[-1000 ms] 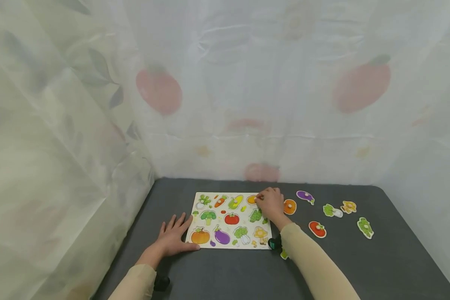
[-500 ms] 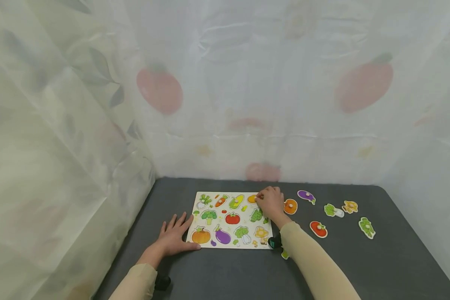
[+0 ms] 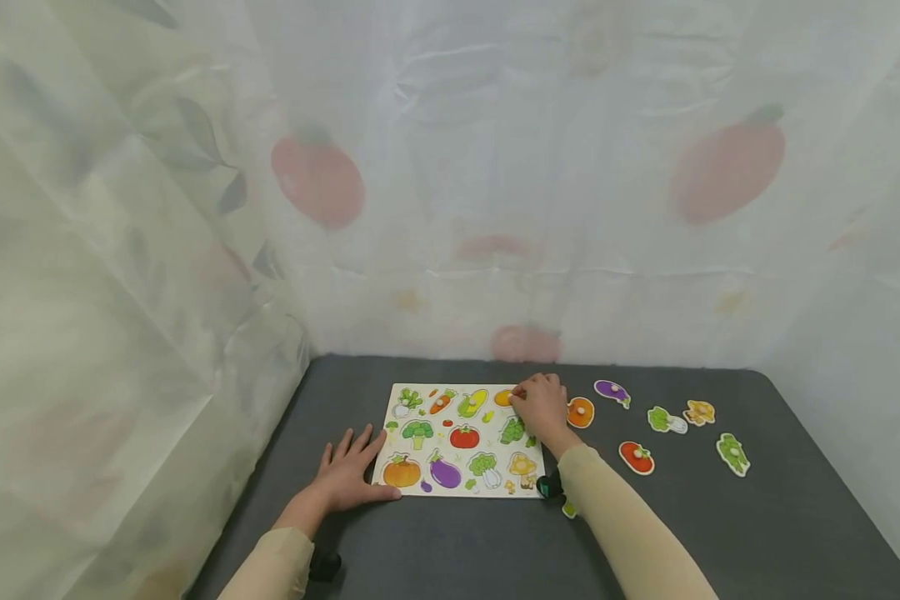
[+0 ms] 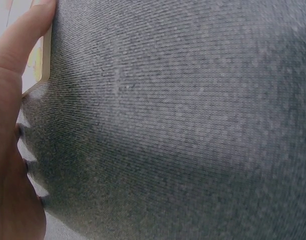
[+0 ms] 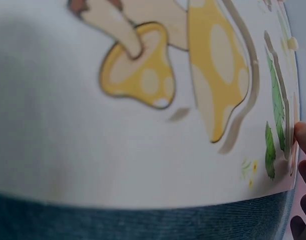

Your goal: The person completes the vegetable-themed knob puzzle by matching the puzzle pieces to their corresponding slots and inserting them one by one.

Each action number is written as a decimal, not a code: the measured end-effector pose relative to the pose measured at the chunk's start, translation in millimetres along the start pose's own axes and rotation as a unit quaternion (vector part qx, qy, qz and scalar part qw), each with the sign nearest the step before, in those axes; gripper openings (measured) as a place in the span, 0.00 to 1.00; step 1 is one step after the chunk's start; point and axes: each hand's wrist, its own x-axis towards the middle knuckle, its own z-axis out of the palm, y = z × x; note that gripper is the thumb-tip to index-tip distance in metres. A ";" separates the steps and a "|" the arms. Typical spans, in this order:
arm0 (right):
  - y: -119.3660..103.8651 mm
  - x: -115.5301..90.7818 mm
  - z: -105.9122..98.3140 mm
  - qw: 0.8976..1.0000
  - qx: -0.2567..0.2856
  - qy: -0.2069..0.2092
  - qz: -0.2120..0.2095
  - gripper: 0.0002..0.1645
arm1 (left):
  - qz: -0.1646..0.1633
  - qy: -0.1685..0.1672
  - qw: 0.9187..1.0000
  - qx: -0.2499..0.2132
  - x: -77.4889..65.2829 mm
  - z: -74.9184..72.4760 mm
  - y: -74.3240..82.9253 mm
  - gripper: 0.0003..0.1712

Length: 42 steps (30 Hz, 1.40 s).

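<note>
A white vegetable puzzle board (image 3: pixel 450 492) lies on the dark table. My left hand (image 3: pixel 348 479) rests with spread fingers at its left side, the thumb on the lower left corner. In the left wrist view, the thumb (image 4: pixel 17 40) lies over the board's edge. My right hand (image 3: pixel 543 408) reaches across the right edge and pinches a yellow-orange puzzle piece (image 3: pixel 503 398) at the top right slot; its knob is hidden by the fingers. The right wrist view shows the board's printed mushroom (image 5: pixel 218 65) close up, with fingertips (image 5: pixel 304 137) at the right border.
Right of the board lie loose knobbed pieces: a pumpkin (image 3: pixel 581 412), an eggplant (image 3: pixel 611 391), a tomato (image 3: pixel 636 457), a bok choy (image 3: pixel 663 419), a mushroom (image 3: pixel 699 412) and a leafy green piece (image 3: pixel 732 454). Another green piece (image 3: pixel 569 508) is partly under the right forearm.
Both hands keep their places and the loose pieces lie as before. Only a slight shift of the head view shows.
</note>
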 end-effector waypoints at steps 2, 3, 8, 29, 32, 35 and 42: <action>0.6 -0.1 0.2 1.000 -0.002 0.000 -0.004 0.12 | -0.002 -0.003 1.000 0.000 0.2 0.9 -0.7 0.70; 0.7 -0.3 0.5 1.000 -0.003 0.001 -0.006 0.13 | -0.002 -0.004 1.000 0.000 0.4 1.5 -1.1 0.70; 2.1 -0.9 2.6 0.999 -0.030 0.004 -0.026 0.12 | -0.003 -0.004 1.000 -0.004 -0.6 0.4 0.1 0.69; 58.2 -20.7 -57.4 0.999 0.011 0.015 -0.048 0.21 | 0.002 -0.004 1.000 -0.002 1.9 3.9 -5.7 0.73; 66.8 -27.3 -64.3 0.998 0.003 0.018 -0.059 0.19 | 0.000 -0.003 1.000 -0.002 1.5 3.3 -6.0 0.74; 73.6 -37.8 -66.5 0.996 -0.010 0.014 -0.089 0.18 | -0.001 -0.002 1.000 -0.002 2.0 3.0 -5.6 0.74; 79.4 -77.0 -71.8 0.987 -0.049 -0.024 -0.153 0.18 | -0.006 -0.011 1.000 -0.003 3.0 0.6 -2.0 0.72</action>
